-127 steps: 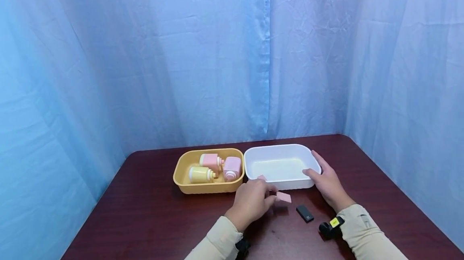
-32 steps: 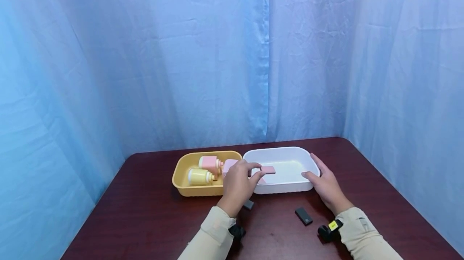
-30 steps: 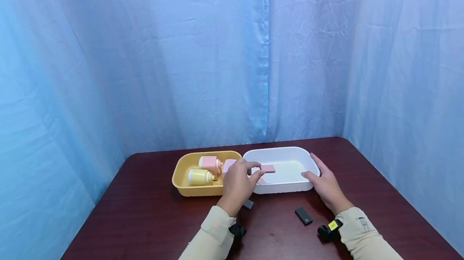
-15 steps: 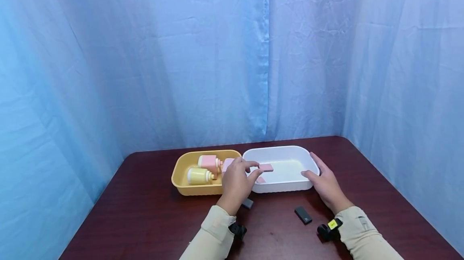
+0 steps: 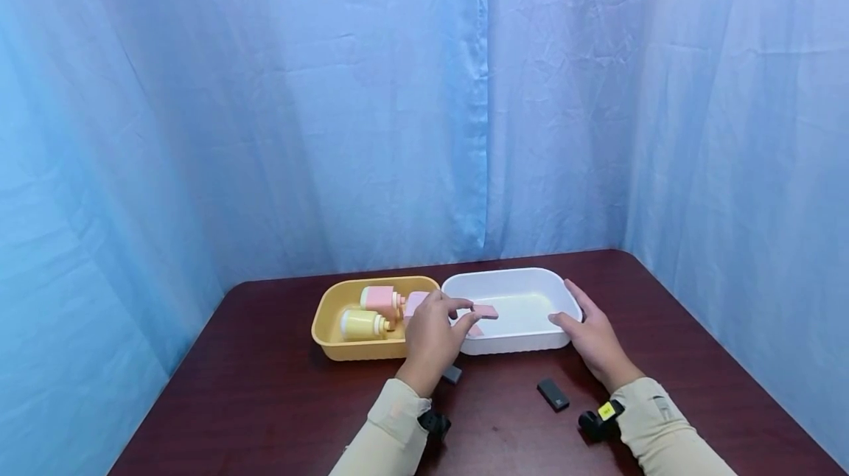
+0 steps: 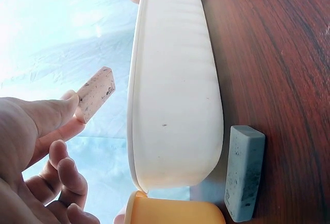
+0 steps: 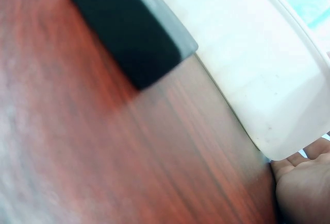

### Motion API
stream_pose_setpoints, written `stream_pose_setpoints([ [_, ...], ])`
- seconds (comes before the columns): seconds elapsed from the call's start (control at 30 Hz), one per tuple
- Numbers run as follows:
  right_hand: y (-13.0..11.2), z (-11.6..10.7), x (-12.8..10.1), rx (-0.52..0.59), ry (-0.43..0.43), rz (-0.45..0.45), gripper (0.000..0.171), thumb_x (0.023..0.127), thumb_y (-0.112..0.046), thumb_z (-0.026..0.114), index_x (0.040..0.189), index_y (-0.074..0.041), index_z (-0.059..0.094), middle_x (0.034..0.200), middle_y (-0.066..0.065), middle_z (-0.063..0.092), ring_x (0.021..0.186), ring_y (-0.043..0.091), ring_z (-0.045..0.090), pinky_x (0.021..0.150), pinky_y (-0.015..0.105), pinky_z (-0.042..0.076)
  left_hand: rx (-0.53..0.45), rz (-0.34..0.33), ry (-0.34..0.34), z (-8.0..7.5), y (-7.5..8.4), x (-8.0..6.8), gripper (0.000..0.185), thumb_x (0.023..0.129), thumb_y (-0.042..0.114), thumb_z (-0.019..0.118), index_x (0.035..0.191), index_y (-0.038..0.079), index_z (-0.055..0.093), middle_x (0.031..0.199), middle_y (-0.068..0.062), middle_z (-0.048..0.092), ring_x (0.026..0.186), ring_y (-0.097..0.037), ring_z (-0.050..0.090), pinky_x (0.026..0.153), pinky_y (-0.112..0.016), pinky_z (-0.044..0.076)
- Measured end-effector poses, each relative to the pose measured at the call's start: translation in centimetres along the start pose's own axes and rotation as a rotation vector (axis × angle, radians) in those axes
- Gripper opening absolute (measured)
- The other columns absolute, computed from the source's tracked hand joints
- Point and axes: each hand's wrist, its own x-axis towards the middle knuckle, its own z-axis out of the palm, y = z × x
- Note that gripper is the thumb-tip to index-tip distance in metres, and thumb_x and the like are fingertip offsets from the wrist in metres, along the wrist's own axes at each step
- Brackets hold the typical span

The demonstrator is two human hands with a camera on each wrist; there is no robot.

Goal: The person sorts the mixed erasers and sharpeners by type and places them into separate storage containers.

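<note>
My left hand (image 5: pixel 431 336) pinches a pink eraser (image 5: pixel 486 312) between thumb and fingers, over the left part of a white bin (image 5: pixel 514 343). Dark smudges mark this eraser (image 6: pixel 96 94) in the left wrist view. Another pink piece (image 5: pixel 475 330) shows low inside the bin near its front left, partly hidden by my hand. My right hand (image 5: pixel 595 340) grips the bin's right end, its thumb over the rim and its fingers along the outside. A grey block (image 6: pixel 244 173), smudged like the eraser, lies on the table before the bin's left end.
Left of the white bin stands a yellow bin (image 5: pixel 358 351) holding a yellow bottle (image 5: pixel 363 324), a pink bottle (image 5: pixel 379 298) and a lilac bottle (image 5: pixel 414 302). A black block (image 5: pixel 553 394) lies on the table (image 5: pixel 265 410) in front. Blue curtains (image 5: pixel 371 107) hang behind.
Since the oldest frame, my left hand has carried the pink eraser from before the white bin up over it. During the last second it barely moves. My right hand keeps its grip.
</note>
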Motion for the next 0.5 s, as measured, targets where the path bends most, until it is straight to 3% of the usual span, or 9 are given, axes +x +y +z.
stream_pose_setpoints([
  [0.5, 0.08, -0.02, 0.1, 0.002, 0.001, -0.005, 0.085, 0.1, -0.023, 0.066, 0.168, -0.024, 0.015, 0.173, 0.007, 0.016, 0.156, 0.034, 0.023, 0.122, 0.058, 0.028, -0.011, -0.034, -0.034, -0.04, 0.15, -0.14, 0.03, 0.084, 0.048, 0.083, 0.104, 0.026, 0.084, 0.086, 0.006, 0.06, 0.07, -0.008, 0.047, 0.058, -0.023, 0.04],
])
